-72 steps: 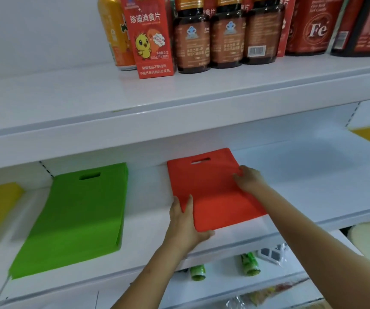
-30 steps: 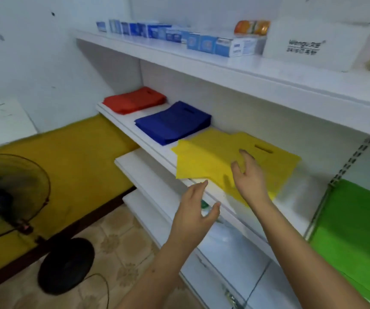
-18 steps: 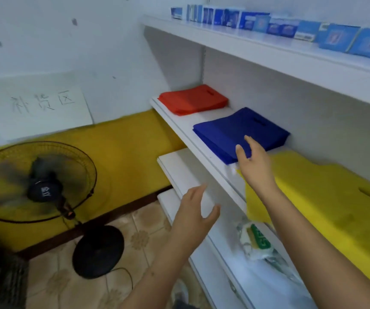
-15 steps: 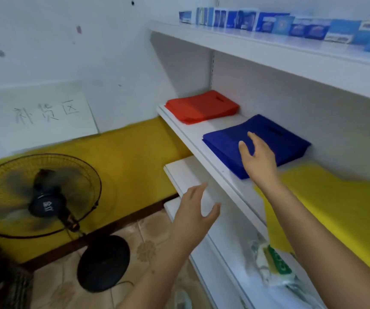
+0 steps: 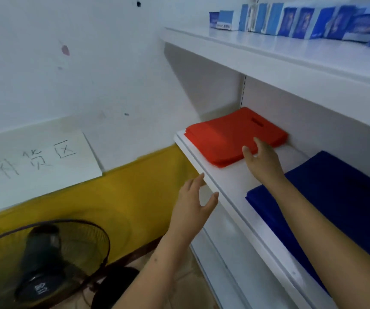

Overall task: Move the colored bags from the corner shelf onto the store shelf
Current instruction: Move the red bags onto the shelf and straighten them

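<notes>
Red bag stack (image 5: 235, 136) lies flat at the far end of the corner shelf (image 5: 228, 181), abt 12 o'clock in view, handle slot toward the back wall, edges squared up so a single bag can prob. be peeled off the top. Right hand (image 5: 263, 160) is at the stack's near edge, fingers straight and spread, tips touching or just over the top bag; can't tell if it's pressing. No pinch yet, nothing held. Looks like the reach step of a pick, w/ the fingers prob. about to slide under the top sheet.

Left hand (image 5: 193, 208) hangs in front of the shelf lip at 7 o'clock from the stack, fingers loosely extended, holding nothing; likely set to catch the near corner once it lifts.

Blue bag stack (image 5: 340, 201) sits on the same shelf at 4 o'clock, apart from the red. Blue boxes (image 5: 302, 21) line the upper shelf at 1 o'clock. Fan (image 5: 41, 262) at 8 o'clock on the floor, handwritten sign (image 5: 34, 159) at 9 o'clock against the wall.
</notes>
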A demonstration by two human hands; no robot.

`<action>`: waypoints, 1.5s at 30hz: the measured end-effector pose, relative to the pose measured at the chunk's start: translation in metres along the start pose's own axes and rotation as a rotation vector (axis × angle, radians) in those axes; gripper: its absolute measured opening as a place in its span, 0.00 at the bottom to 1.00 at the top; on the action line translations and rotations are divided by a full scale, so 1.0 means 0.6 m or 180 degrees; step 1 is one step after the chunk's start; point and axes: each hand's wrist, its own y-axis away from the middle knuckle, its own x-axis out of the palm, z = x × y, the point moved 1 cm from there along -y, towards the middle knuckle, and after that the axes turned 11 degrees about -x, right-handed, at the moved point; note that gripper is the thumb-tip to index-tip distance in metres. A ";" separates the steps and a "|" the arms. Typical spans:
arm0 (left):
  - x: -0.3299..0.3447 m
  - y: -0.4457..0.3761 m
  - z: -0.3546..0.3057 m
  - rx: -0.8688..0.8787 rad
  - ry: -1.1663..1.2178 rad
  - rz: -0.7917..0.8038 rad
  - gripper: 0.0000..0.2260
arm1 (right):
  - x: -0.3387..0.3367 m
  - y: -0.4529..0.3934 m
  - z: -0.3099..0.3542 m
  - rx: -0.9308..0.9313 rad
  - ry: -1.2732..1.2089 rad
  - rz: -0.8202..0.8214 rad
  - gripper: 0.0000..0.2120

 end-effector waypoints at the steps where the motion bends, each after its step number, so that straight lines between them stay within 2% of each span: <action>1: -0.001 -0.030 0.005 0.0026 0.0006 0.0003 0.28 | 0.012 -0.020 -0.007 0.0036 0.0023 0.0030 0.29; 5: -0.003 -0.165 0.031 0.0024 -0.0048 -0.0008 0.30 | 0.050 -0.107 -0.046 0.0396 0.0261 -0.0005 0.32; 9: 0.004 -0.308 0.046 0.0121 -0.0130 -0.0033 0.32 | 0.070 -0.188 -0.098 0.0588 0.1191 -0.0156 0.41; 13: 0.020 -0.435 0.050 0.0294 -0.0482 0.0146 0.37 | 0.062 -0.223 -0.129 0.1050 0.1357 -0.0292 0.52; 16: 0.045 -0.514 0.071 0.0312 -0.0775 0.0412 0.41 | 0.073 -0.222 -0.159 0.1319 0.1547 -0.0229 0.55; 19: 0.075 -0.549 0.105 0.0439 -0.1220 0.0520 0.42 | 0.096 -0.211 -0.181 0.1612 0.1566 -0.0249 0.52; 21: 0.087 -0.553 0.117 0.0480 -0.1199 0.0498 0.41 | 0.107 -0.211 -0.182 0.1640 0.1738 -0.0296 0.47; 24: 0.092 -0.553 0.118 0.0618 -0.1120 0.0490 0.37 | 0.122 -0.216 -0.166 0.1634 0.1940 -0.0371 0.35; 26: 0.093 -0.550 0.115 0.0826 -0.1132 0.0439 0.32 | 0.141 -0.218 -0.151 0.1548 0.2237 -0.0385 0.25; 28: 0.095 -0.543 0.108 0.0981 -0.1106 0.0476 0.26 | 0.154 -0.221 -0.138 0.1468 0.2384 -0.0480 0.19; 31: 0.095 -0.533 0.100 0.0939 -0.0834 0.0591 0.21 | 0.150 -0.214 -0.121 0.1421 0.1769 -0.0930 0.18; 34: 0.086 -0.524 0.088 0.0744 -0.0224 0.0761 0.21 | 0.126 -0.190 -0.093 0.1234 0.0981 -0.1410 0.18; 39: 0.072 -0.469 0.048 0.0717 0.0523 0.1012 0.23 | 0.071 -0.119 -0.040 0.1203 0.0680 -0.1933 0.16; 42: 0.080 -0.414 0.011 0.0964 0.0878 0.1279 0.23 | 0.030 -0.056 -0.022 0.1329 0.0423 -0.2469 0.15; 45: 0.098 -0.349 -0.035 0.1228 0.1052 0.1470 0.18 | -0.011 0.026 -0.011 0.1390 0.0347 -0.2970 0.15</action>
